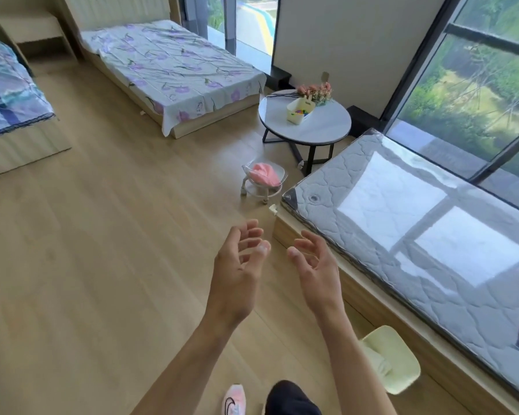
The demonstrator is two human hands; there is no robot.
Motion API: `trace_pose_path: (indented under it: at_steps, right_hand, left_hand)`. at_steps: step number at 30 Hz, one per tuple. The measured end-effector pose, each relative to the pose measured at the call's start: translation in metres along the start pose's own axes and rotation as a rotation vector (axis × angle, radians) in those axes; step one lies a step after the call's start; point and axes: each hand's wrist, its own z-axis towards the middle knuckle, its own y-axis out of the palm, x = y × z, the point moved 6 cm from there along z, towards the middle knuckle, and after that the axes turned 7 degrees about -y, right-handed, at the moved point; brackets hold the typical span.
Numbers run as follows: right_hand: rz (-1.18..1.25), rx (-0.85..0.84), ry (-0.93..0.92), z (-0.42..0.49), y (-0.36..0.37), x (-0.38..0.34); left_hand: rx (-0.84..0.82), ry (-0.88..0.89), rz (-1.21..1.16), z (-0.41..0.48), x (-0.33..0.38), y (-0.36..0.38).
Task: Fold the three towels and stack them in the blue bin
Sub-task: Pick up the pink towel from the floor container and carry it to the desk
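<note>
Left hand (237,265): fingers spread wide, empty
Right hand (318,265): same — empty
Pink towel (264,174): beyond fingertips — in clear cart (253,190)

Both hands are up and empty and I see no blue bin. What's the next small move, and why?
Probably step forward and reach for the pink cloth in the clear wheeled basket on the floor. The left hand and right hand hold nothing, and that cloth is the only towel-like item clearly visible.
</note>
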Motion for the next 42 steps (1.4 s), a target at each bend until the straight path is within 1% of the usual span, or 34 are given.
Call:
trace_pose_path:
  at_steps: [4, 5, 7, 9, 14, 19, 24, 30, 34, 37, 42]
  right_hand:
    - [0.025, 0.001, 0.039, 0.089, 0.021, 0.013]
    - [0.031, -0.005, 0.042, 0.126, 0.030, 0.022]
    - [0.034, -0.023, 0.043, 0.162, 0.040, 0.025]
    - [0.033, -0.050, 0.035, 0.218, 0.052, 0.030]
    - [0.031, -0.135, 0.040, 0.355, 0.073, 0.030]
    - [0.019, -0.166, 0.063, 0.463, 0.097, 0.030]
    - [0.003, -0.184, 0.125, 0.545, 0.124, 0.050]
    - [-0.019, -0.114, 0.213, 0.660, 0.164, 0.089]
    - [-0.040, -0.053, 0.262, 0.738, 0.196, 0.107]
    - [-0.054, -0.039, 0.317, 0.786, 0.216, 0.122]
    - [-0.068, -0.020, 0.406, 0.851, 0.240, 0.164]
  left_hand:
    - [0.003, -0.022, 0.008, 0.086, 0.000, 0.013]
    - [0.012, -0.022, 0.015, 0.123, -0.002, 0.020]
    - [0.014, -0.037, -0.002, 0.158, 0.000, 0.025]
    - [0.022, -0.032, -0.003, 0.212, 0.004, 0.036]
    - [0.052, -0.028, 0.015, 0.338, 0.033, 0.055]
    - [0.072, -0.047, 0.017, 0.437, 0.051, 0.064]
    - [0.039, -0.112, 0.005, 0.535, 0.045, 0.073]
    - [-0.066, -0.141, 0.020, 0.680, 0.033, 0.083]
    - [-0.159, -0.161, 0.064, 0.786, 0.027, 0.086]
    - [-0.209, -0.179, 0.119, 0.859, 0.022, 0.089]
    - [-0.233, -0.225, 0.203, 0.957, -0.014, 0.105]
